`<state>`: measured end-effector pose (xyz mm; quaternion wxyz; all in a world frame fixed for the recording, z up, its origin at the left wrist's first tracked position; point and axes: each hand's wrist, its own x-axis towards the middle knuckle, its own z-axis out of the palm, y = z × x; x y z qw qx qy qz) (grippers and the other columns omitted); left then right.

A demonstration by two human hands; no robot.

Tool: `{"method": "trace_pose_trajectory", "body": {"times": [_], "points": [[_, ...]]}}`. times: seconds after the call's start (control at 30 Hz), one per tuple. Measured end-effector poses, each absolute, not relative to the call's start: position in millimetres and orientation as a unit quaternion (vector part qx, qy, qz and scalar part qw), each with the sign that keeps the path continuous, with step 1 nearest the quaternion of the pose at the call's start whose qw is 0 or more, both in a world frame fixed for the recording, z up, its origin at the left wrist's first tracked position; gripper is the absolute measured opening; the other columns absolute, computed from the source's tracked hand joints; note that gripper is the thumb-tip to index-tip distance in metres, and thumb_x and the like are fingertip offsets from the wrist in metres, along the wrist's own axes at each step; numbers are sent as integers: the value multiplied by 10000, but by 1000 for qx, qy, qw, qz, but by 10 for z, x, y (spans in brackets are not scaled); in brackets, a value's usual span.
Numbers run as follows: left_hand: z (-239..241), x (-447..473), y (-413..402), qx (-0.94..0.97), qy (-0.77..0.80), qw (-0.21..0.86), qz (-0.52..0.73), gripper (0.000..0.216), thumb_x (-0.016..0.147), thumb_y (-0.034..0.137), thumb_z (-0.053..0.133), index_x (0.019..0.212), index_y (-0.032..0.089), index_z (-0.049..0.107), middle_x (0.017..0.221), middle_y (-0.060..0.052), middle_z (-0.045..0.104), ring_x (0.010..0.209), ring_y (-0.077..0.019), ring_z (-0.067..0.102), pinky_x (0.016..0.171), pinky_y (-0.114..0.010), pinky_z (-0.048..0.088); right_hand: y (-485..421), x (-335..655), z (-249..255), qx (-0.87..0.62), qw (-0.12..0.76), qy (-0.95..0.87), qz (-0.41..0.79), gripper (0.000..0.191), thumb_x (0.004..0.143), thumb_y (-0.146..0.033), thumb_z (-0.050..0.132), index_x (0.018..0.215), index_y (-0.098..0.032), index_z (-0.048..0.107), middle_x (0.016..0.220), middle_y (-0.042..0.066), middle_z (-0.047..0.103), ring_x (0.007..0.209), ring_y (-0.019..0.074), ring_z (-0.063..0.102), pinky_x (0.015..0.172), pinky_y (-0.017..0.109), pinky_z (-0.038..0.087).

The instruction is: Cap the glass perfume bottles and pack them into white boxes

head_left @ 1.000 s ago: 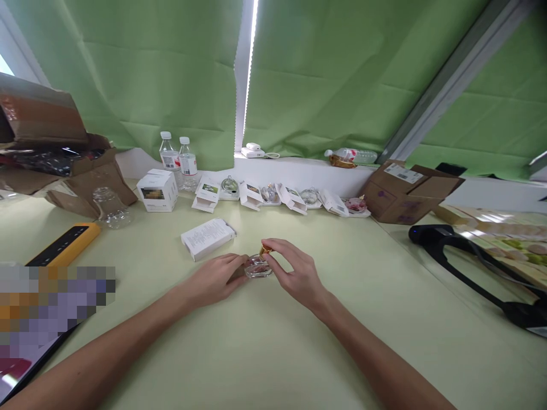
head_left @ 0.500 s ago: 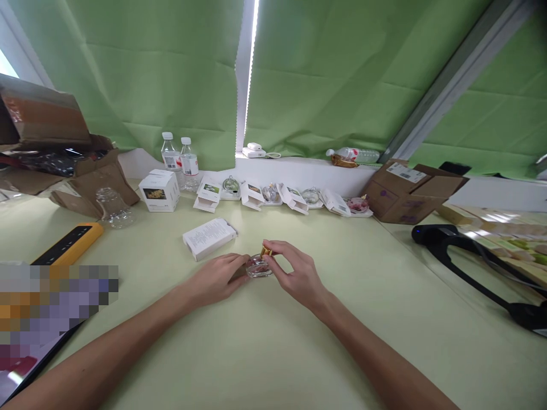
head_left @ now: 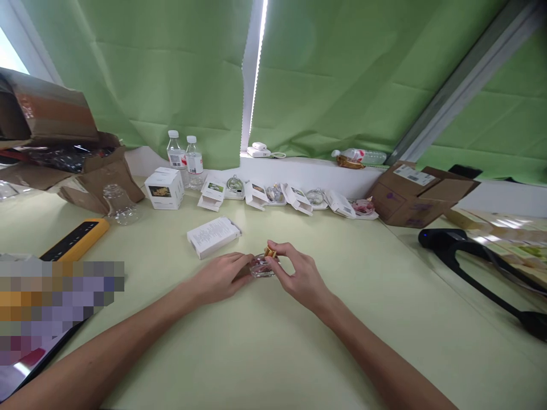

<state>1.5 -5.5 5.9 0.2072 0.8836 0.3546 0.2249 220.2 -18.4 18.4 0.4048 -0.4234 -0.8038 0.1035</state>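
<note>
On the tabletop in front of me stands a small clear glass bottle point(head_left: 261, 269) with something dark red inside. My left hand point(head_left: 224, 276) grips its left side between thumb and fingers. A short gold cap point(head_left: 270, 250) sits at the bottle's top, tilted, pinched by the thumb and index finger of my right hand point(head_left: 303, 276). Whether the cap is seated on the neck or apart from it I cannot tell, since the fingers cover the join. Just beyond my left hand lies a white printed carton point(head_left: 214, 236), flat on the table.
Along the back wall several opened white boxes point(head_left: 256, 195) lie beside round glass ornaments point(head_left: 315, 196). A white carton point(head_left: 164, 189), water bottles point(head_left: 194, 162) and a clear jar point(head_left: 119, 205) stand back left. Cardboard boxes point(head_left: 416, 196) flank both sides. A black curved stand point(head_left: 474, 267) is at right, a yellow-black power strip point(head_left: 77, 238) at left.
The camera view has shifted slightly, so the scene sits a little further right. The gold cap leans at a different angle in my right fingers. Both hands keep their hold.
</note>
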Motion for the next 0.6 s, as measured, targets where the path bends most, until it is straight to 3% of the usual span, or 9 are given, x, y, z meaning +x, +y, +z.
{"method": "trace_pose_trajectory", "body": {"times": [0.6], "points": [[65,18,-60,886,356,200,221,253,948,399,424,1148,264,503,1108,-52,642,1017,-233,611,788,-334,491,-208,2164,199,-423,413,-798,116,39,924,-251,517,951,-249,545,959,29,700,1058,211,647,842,321,531]]}}
